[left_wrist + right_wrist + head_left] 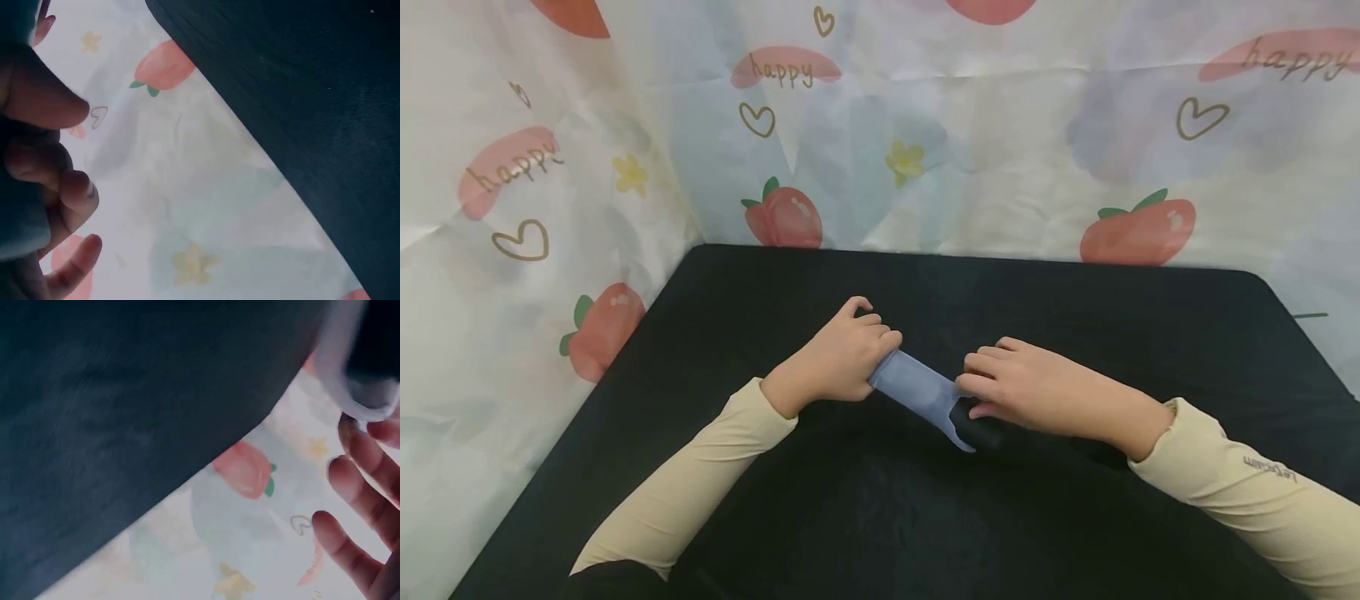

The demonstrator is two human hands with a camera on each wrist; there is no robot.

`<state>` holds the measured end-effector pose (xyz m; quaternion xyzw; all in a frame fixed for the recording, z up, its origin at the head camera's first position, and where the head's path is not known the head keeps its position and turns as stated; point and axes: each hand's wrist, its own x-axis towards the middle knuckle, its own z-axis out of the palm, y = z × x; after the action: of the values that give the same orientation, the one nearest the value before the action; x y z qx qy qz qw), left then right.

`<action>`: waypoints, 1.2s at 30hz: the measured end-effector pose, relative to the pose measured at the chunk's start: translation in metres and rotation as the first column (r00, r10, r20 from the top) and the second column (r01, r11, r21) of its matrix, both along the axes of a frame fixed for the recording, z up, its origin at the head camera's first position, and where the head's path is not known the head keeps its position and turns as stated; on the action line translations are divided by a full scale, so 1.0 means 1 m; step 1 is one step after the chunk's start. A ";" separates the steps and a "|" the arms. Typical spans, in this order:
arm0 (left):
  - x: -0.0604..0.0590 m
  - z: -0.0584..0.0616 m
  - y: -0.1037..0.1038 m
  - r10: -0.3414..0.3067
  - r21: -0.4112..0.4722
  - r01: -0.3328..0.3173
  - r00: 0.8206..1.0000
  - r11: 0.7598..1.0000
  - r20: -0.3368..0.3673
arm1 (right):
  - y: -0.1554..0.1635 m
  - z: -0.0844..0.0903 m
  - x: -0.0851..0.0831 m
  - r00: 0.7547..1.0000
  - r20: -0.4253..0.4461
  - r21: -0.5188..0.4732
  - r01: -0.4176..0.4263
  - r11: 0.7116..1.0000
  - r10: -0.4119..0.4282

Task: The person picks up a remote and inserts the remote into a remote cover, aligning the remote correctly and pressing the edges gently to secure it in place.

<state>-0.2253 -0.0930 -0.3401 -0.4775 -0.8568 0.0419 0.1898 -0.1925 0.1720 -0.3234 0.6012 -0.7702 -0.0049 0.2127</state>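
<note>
Blue cloth (917,385) stretched between left hand (838,358) and right hand (1037,390)

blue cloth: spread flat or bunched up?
Bunched, pulled into a narrow band. The blue cloth spans between the left hand, which grips one end, and the right hand.

Left hand (842,354) fisted; right hand (1037,387) pinching, fingers extended.

Head cam overhead; wrist cams close, prob. upturned.
</note>
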 end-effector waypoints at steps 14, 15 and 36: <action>0.004 0.007 0.009 -0.050 -0.040 0.053 0.996 0.998 0.073 | -0.006 0.005 -0.007 0.944 0.263 -0.119 -0.171 0.978 0.197; 0.004 0.006 0.009 -0.053 -0.039 0.056 0.996 0.998 0.073 | -0.006 0.004 -0.006 0.952 0.224 -0.112 -0.186 0.976 0.207; 0.000 -0.010 0.015 -0.022 -0.077 0.028 0.997 0.997 0.074 | -0.016 0.000 0.004 0.995 0.011 0.182 -0.095 0.979 0.095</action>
<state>-0.2250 -0.0780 -0.3499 -0.4964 -0.8550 0.0555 0.1400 -0.1887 0.1561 -0.3231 0.6542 -0.7373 -0.0646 0.1560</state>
